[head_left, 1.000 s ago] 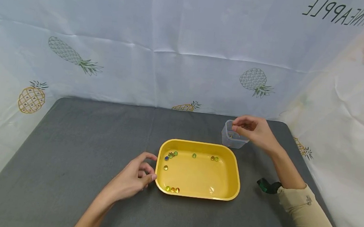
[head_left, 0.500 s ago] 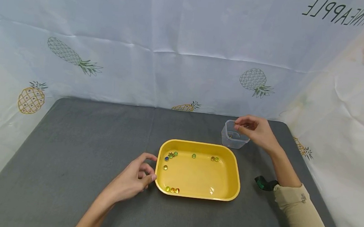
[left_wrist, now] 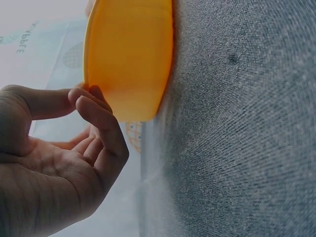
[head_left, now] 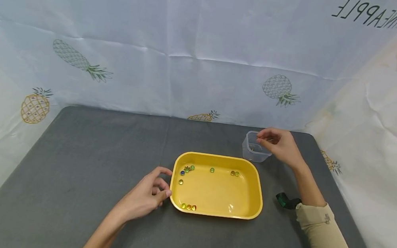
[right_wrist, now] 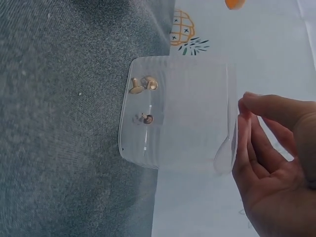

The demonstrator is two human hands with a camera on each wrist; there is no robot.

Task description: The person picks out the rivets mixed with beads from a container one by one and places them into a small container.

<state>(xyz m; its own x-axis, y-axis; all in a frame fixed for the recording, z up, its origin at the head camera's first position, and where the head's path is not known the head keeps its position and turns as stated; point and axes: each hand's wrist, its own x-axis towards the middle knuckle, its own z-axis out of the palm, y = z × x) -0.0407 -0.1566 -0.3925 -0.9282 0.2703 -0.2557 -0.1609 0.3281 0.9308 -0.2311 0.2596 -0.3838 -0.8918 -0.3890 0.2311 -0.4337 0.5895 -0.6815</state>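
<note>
A yellow tray (head_left: 220,196) lies on the dark table with several glass marbles (head_left: 189,207) in it. At its left side, my left hand (head_left: 145,195) touches the rim with fingers loosely bent, also seen in the left wrist view. Behind the tray's right corner stands a clear plastic container (right_wrist: 197,113), with small gold mushroom-headed studs (right_wrist: 143,85) and a darker small piece (right_wrist: 147,118) at its bottom. My right hand (head_left: 279,145) is over its opening, thumb and index fingertips close together near the rim. I cannot tell whether they pinch something small.
More marbles sit along the tray's back side, including a blue marble (head_left: 182,173) and a green marble (head_left: 212,170). A black strap with a green patch (head_left: 286,201) hangs at the right wrist. White pineapple-print cloth (head_left: 176,58) stands behind the table (head_left: 111,139).
The right hand has shifted slightly to the right above the container, and its forearm has drawn a little inward. The left hand, tray and marbles stay in place.
</note>
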